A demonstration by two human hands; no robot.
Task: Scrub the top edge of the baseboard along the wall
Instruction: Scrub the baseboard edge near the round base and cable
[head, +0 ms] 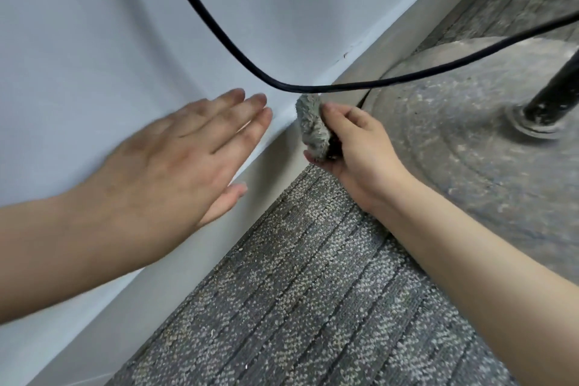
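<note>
The pale blue-white painted wall (94,25) rises above the long off-white baseboard (394,31), which runs on a slant across the view. The grey looped-pile carpet (313,291) lies below the baseboard, butting up to its foot. Further along, a dusty grey round stand base (470,135) with a black pole (554,91) sits close against the baseboard. This will likely crowd the scrubbing there. A thick black cable (219,31) sags down the wall and crosses just above the baseboard's top edge. The left hand (175,160) lies above the baseboard with its fingers straight and spread on the wall, holding nothing, probably to brace the person's lean. The right hand (357,147) comes in from the carpet side, fingers curled tightly round a wadded grey fluffy cloth (313,125). The cloth's upper end is pressed at the baseboard's top edge, right under the cable, so the scrub appears to be under way.
</note>
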